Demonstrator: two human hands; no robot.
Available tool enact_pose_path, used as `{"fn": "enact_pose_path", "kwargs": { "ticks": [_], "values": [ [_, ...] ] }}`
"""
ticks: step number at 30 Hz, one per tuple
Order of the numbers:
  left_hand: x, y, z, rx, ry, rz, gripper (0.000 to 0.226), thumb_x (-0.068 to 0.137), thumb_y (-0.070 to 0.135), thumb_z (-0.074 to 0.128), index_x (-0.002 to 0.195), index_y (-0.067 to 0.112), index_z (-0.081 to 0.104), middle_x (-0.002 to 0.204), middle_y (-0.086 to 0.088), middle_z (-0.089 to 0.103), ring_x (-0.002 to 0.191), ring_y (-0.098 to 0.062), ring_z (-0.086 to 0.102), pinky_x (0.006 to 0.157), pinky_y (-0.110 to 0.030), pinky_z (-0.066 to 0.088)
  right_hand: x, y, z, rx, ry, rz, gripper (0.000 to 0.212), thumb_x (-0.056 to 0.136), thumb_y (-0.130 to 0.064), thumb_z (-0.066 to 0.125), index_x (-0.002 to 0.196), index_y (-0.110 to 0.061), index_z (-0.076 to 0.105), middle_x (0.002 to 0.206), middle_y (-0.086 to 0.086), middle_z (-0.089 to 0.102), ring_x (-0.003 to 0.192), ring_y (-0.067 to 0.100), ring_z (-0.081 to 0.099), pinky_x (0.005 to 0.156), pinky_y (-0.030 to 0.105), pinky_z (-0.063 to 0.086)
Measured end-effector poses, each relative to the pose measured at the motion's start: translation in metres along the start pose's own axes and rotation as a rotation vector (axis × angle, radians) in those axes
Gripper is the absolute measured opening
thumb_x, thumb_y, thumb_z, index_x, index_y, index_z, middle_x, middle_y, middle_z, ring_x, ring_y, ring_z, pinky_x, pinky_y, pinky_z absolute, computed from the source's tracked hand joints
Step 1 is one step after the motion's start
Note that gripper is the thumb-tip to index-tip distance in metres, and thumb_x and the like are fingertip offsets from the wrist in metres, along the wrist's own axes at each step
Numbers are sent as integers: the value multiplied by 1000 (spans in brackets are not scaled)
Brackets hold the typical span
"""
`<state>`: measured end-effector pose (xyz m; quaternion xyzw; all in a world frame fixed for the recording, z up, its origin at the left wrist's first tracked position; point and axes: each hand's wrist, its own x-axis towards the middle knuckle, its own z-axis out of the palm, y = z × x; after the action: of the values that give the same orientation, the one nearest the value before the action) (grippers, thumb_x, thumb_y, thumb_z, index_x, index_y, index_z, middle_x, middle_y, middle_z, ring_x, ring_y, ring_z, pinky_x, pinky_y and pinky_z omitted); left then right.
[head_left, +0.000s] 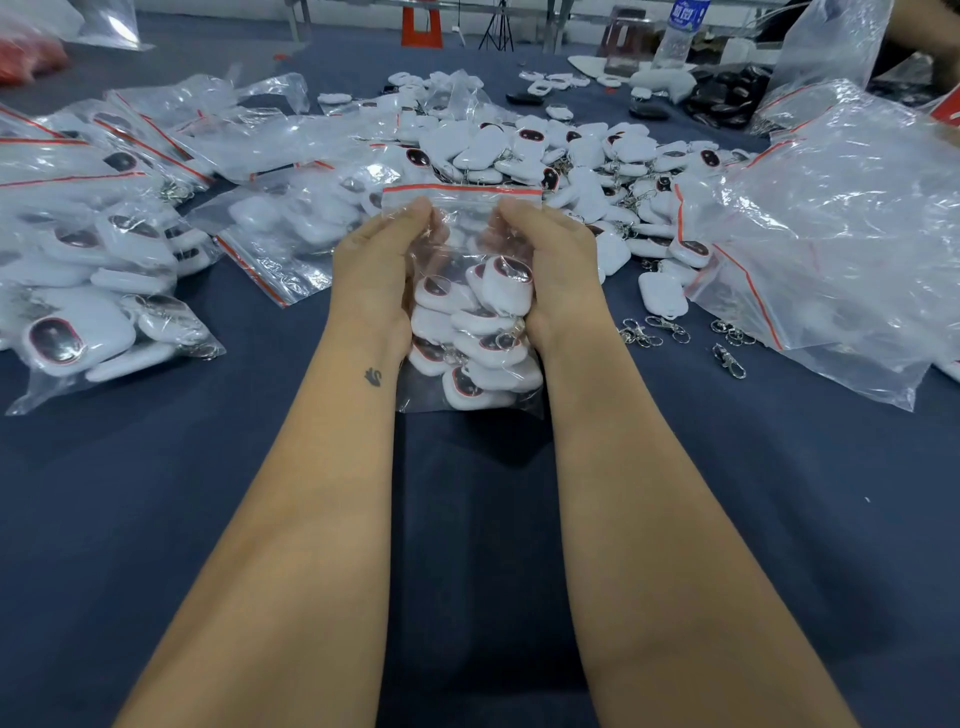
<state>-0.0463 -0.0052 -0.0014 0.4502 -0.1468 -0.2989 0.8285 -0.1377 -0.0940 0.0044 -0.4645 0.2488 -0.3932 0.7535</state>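
Near the front edge of the dark blue tabletop (467, 519), both forearms reach forward and the two hands close on one clear zip bag (467, 244). The left hand (374, 270) and right hand (556, 270) each have a grip clamped on a side of the bag, fingers curled round the plastic just below its red seal strip. The bag stands upright between the palms, its lower half full of white keychain fobs (478, 358) (dark ovals on their faces).

Loose metal clasps (654, 330) lie to the right. Filled bags (104, 291) lie on the left and a stack of empty bags (831, 223) on the right. Beyond the hands spreads a pile of loose fobs (545, 150). A water bottle (680, 31) stands at the far edge, and past the tabletop there is an orange stool (422, 26).
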Motion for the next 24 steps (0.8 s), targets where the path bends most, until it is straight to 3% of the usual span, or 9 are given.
{"fn": "enact_pose_path", "kwargs": {
  "ticks": [4, 7, 9, 13, 15, 24],
  "values": [
    [1, -1, 0, -38, 2, 18, 17, 88, 3, 66, 73, 10, 66, 68, -2, 68, 68, -14, 65, 70, -29, 56, 1, 4, 1, -114, -2, -21, 13, 84, -7, 73, 72, -11, 71, 68, 4, 69, 67, 17, 64, 75, 36, 55],
    [1, -1, 1, -20, 19, 29, 15, 88, 1, 67, 75, 9, 68, 70, -3, 70, 68, -15, 68, 70, -29, 57, 1, 4, 1, -174, 6, -62, 12, 85, -8, 73, 73, -12, 70, 66, 1, 68, 63, 11, 63, 64, 24, 53],
    [1, -1, 1, -17, 16, 19, 12, 88, 3, 68, 76, 7, 69, 71, -5, 70, 68, -17, 69, 69, -30, 58, 1, 4, 0, -183, 4, -73, 12, 85, -8, 73, 73, -12, 70, 66, 0, 69, 62, 10, 63, 63, 24, 52],
    [-1, -2, 0, 59, -32, 28, 11, 86, 10, 73, 77, 5, 68, 68, -5, 72, 64, -15, 69, 61, -26, 56, 0, 3, 1, -162, -14, -51, 3, 83, -8, 74, 83, -6, 71, 79, 11, 71, 76, 23, 67, 84, 42, 56],
    [-2, -2, 0, 71, -41, 48, 10, 86, 9, 73, 78, 4, 69, 69, -5, 73, 64, -14, 70, 61, -24, 55, -1, 3, 2, -159, -42, -27, 13, 82, -9, 75, 92, -1, 72, 90, 18, 73, 88, 33, 69, 96, 51, 53],
    [-4, -3, 1, 114, -39, 80, 15, 87, 11, 72, 73, 10, 69, 68, -4, 73, 63, -15, 68, 61, -26, 56, -4, 4, 2, -169, -54, -79, 11, 83, -6, 74, 92, 0, 74, 89, 18, 75, 86, 32, 72, 87, 44, 58]
  ]
}}
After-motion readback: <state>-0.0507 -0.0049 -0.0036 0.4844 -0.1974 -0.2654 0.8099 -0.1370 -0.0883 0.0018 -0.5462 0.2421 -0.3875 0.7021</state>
